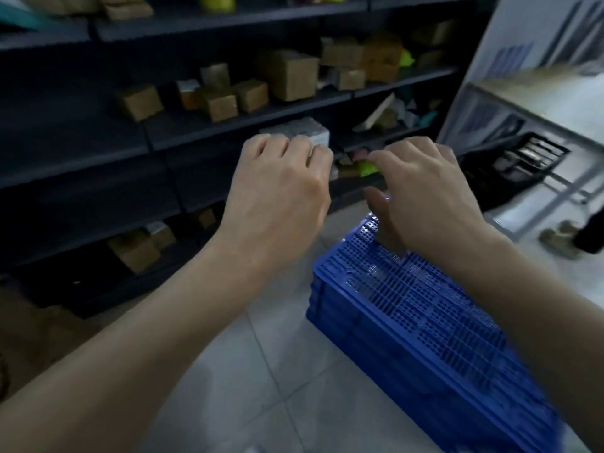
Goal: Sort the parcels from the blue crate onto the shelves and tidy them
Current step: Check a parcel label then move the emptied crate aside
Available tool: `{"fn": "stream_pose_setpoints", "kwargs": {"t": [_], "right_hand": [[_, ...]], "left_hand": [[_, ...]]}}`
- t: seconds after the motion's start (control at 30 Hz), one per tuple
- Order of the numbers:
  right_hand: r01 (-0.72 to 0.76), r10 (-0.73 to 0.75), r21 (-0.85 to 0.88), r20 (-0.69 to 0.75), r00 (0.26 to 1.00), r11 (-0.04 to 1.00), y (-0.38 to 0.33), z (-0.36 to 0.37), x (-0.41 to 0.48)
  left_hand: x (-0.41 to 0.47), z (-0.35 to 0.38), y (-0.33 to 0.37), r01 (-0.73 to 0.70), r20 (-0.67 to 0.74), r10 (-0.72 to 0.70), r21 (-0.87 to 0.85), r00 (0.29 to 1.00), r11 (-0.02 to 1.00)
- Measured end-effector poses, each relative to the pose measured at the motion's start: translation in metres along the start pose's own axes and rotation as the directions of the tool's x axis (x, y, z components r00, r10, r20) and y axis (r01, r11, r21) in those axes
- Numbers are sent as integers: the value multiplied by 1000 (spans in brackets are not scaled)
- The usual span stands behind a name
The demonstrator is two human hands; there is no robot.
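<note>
The blue crate (408, 299) stands on the floor at the lower right, its perforated surface facing up, with no parcels visible on it. My left hand (281, 191) reaches to the dark shelf unit (228, 122), its fingers curled over the front of a white-grey parcel (310, 130) on a middle shelf. My right hand (421, 191) hovers just above the crate's far corner with loosely curled fingers and the thumb apart, holding nothing that I can see. A yellow-green parcel (367, 168) lies on the shelf just behind its fingertips.
Brown cardboard boxes (222, 93) fill the upper shelves, and more boxes (137, 246) sit low on the left. A black crate (529, 158) sits under a metal-framed table (555, 103) on the right. A person's feet (562, 237) stand at the right edge.
</note>
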State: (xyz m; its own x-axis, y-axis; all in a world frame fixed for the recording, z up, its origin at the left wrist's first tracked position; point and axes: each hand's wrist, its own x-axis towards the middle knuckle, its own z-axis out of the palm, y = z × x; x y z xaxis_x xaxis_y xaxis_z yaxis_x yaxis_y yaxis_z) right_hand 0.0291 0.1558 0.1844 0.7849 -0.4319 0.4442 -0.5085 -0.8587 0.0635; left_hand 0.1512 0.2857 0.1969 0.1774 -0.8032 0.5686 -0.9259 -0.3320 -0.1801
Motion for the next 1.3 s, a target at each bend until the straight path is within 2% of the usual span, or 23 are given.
{"fn": "stream_pose_setpoints", "kwargs": {"t": [0.3,0.53,0.7,0.87,0.93,1.1,1.3], "right_hand": [[-339,351,-101,149,924,935,126,56,3],[-504,521,-138,294,801,853,202,132,28],[-575,569,-126,420,707,808,252,200,42],[-577,548,-122,517,658,808,306,275,53],[-580,537,-124,569,623,805,327,309,50],[-562,499,-157,686,529,812,372,385,34],[-553,459,-139,738,495,821,405,451,26]], "left_hand": [[89,101,55,-135,43,148,-221,988,966],[149,201,76,-194,79,229,-317,970,929],[184,274,97,-142,219,229,-351,949,925],[197,352,128,-30,334,160,-361,929,932],[193,387,143,44,413,121,-367,903,929],[173,468,183,195,617,76,-360,783,912],[162,537,215,359,779,11,-301,627,884]]}}
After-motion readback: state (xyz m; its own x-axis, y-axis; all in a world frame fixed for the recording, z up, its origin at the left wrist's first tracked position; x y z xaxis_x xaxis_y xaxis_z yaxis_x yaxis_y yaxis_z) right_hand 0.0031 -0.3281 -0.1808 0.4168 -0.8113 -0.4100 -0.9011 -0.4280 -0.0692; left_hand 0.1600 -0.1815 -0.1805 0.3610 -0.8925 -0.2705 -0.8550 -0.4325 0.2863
